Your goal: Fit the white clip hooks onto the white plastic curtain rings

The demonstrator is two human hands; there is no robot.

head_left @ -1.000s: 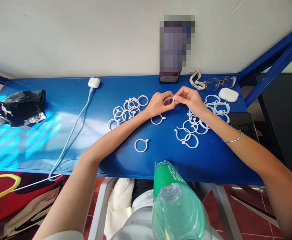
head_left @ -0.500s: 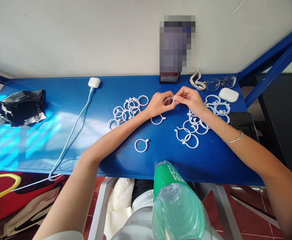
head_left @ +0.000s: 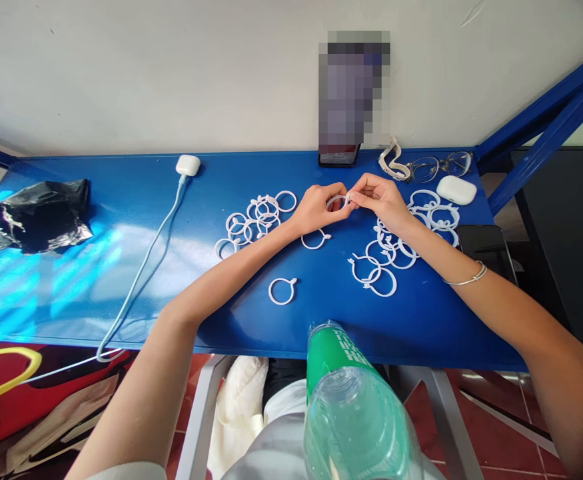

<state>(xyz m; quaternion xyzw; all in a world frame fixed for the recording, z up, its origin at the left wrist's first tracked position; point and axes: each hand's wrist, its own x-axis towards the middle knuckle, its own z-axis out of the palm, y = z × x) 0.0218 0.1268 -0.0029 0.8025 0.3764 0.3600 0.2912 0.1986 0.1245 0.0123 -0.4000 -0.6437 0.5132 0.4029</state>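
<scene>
Between both hands, above the blue table [head_left: 251, 320], is a white plastic ring [head_left: 336, 199]. My left hand [head_left: 316, 208] curls around the ring's left side, thumb below and fingers above. With thumb and fingertips, my right hand [head_left: 380, 203] pinches the ring's right end, where a small tab sits; the fingers partly hide it. Similar white rings with small tabs lie in a cluster [head_left: 264, 215] left of my left hand. One loose ring [head_left: 282, 291] lies nearer the front, and another [head_left: 314, 239] is partly under my left hand. More rings [head_left: 381, 267], some unfastened, are heaped around my right wrist.
A phone [head_left: 339, 156] leans on the wall, with glasses [head_left: 441, 167] and a white case [head_left: 456, 190] to its right. Another phone [head_left: 486, 243] lies by my right forearm. A cabled white charging case [head_left: 188, 165], black plastic bag [head_left: 44, 217] and green-labelled bottle [head_left: 356, 407] are also around.
</scene>
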